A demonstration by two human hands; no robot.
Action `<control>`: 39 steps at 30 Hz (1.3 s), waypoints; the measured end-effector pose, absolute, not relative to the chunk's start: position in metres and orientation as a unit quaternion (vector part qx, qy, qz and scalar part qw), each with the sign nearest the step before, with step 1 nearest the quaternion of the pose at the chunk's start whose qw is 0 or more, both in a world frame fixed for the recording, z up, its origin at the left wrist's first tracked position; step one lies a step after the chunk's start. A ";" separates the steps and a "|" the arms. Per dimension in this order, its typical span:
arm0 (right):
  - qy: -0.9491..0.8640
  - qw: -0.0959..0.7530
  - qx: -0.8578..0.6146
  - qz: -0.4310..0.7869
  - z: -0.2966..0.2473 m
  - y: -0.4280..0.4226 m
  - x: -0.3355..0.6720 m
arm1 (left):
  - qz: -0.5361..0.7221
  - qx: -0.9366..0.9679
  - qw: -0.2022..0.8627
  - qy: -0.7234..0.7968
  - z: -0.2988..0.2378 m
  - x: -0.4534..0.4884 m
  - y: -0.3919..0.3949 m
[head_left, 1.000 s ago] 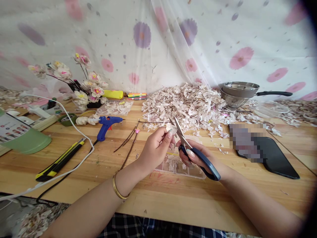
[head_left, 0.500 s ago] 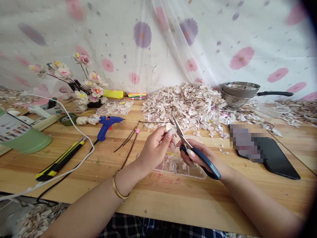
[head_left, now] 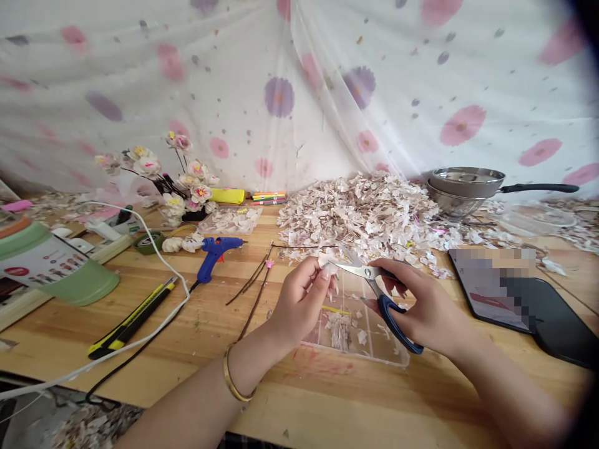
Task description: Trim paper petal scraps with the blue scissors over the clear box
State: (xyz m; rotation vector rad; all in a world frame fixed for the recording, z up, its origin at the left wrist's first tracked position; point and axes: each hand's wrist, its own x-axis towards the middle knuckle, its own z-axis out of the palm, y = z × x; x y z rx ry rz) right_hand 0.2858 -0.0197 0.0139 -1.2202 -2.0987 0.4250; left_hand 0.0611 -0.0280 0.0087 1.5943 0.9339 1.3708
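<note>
Pinched in my left hand (head_left: 304,296) is a small whitish, petal-like flake (head_left: 326,259). My right hand (head_left: 421,305) grips a pair of scissors (head_left: 367,272) by dark blue handles. The scissor blades are parted and point left, with the lower blade at the flake; whether it touches is too small to tell. Under both hands lies a clear divided plastic tray (head_left: 379,354) with pale shreds and a thin yellow strip in it. A large heap of whitish-brown flakes (head_left: 360,209) rises just behind.
Left are a blue glue gun (head_left: 215,252), thin brown twigs (head_left: 256,293), a yellow-black utility knife (head_left: 131,321), a white cable (head_left: 161,255) and a green container (head_left: 88,274). Flowers (head_left: 187,181) stand behind. Right are two phones (head_left: 566,318) and steel bowls (head_left: 461,193).
My right hand has turned the scissors from pointing steeply up to nearly level, pointing left, and moved slightly outward. My left hand keeps its pinch on the flake. The whole view has shifted slightly.
</note>
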 end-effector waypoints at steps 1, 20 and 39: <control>-0.808 0.330 -0.463 0.152 0.014 -0.019 0.286 | 0.542 0.636 0.404 0.371 0.009 0.061 -0.028; -0.763 0.305 -0.445 0.356 0.018 -0.025 0.275 | 0.548 0.598 0.541 0.222 0.006 0.060 -0.023; -0.638 0.459 -0.327 0.525 0.011 -0.027 0.262 | 0.357 0.651 0.595 0.309 0.006 0.067 -0.030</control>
